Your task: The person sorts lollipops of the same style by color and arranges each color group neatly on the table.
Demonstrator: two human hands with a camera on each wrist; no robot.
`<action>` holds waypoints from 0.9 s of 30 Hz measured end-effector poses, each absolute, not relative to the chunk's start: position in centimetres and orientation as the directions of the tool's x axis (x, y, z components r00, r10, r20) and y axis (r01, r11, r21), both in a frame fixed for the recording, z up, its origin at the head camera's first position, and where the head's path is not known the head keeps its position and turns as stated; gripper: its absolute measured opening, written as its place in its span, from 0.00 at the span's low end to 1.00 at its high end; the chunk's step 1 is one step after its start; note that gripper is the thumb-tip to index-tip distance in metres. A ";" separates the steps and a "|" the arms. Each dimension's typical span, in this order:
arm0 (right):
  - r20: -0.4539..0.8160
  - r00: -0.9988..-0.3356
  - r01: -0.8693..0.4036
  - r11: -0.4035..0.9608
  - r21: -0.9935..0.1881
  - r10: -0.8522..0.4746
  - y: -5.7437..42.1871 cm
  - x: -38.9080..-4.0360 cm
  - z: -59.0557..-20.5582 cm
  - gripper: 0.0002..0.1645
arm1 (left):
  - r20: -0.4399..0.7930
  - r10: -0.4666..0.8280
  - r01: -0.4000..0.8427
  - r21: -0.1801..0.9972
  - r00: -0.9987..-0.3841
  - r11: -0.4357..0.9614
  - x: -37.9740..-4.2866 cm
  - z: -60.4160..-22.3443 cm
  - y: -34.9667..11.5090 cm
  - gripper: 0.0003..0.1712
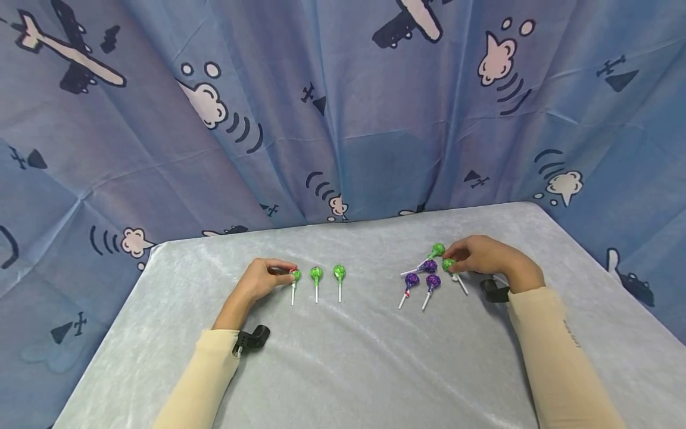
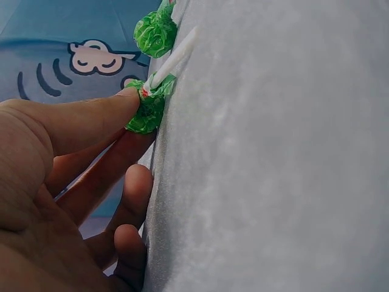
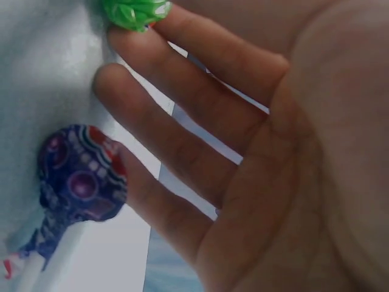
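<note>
On the left side, my left hand [image 1: 261,279] pinches the head of a green lollipop [image 2: 146,112] between thumb and fingers, its white stick on the cloth. Two more green lollipops, a middle one [image 1: 316,274] and a right one [image 1: 339,273], lie beside it in a row. Over at the right, my right hand [image 1: 479,257] pinches another green lollipop [image 1: 448,265] by its head. Left of that hand lie a green lollipop [image 1: 438,249] and three purple ones, including this purple lollipop [image 1: 433,281]. A purple lollipop [image 3: 82,176] also lies near the right little finger in the right wrist view.
A pale grey cloth [image 1: 343,357] covers the table. Behind its far edge hangs a blue curtain [image 1: 386,161] printed with planes and clouds. A white stick [image 1: 500,279] shows partly behind the right wrist. Each wrist wears a black band.
</note>
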State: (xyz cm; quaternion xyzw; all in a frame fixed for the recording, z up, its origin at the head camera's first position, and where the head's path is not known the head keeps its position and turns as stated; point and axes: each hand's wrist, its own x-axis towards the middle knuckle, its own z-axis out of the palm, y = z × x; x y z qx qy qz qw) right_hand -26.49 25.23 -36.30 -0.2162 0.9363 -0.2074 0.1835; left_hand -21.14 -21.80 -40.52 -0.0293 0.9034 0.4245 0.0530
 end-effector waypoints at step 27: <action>-0.192 -0.862 -0.336 0.813 -0.475 -0.469 25.4 -26.4 -36.0 0.24 | -0.126 -0.010 -0.103 0.757 -0.992 0.646 -21.2 -40.6 -21.8 0.15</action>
